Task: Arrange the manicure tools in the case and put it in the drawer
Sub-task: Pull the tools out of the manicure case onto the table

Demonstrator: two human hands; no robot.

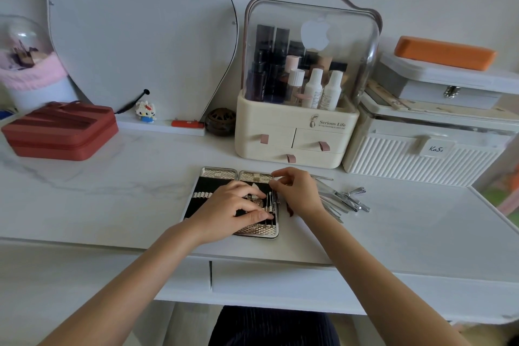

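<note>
An open manicure case [209, 185], black inside with a silver textured rim, lies flat on the white desk. My left hand [233, 211] rests on its right half, fingers curled over the elastic loops near some slim tools [269, 204]. My right hand [297, 194] hovers at the case's upper right edge and pinches a thin metal tool between thumb and forefinger. Several loose steel tools, clippers among them [351, 201], lie in a heap just right of my right hand. A closed white drawer front [309, 281] sits under the desk edge.
A cream cosmetics organiser [295, 132] with a clear dome stands right behind the case. White storage boxes [421, 149] fill the back right. A red zip case [60, 132] lies at the back left, beside the mirror base with small trinkets [146, 112].
</note>
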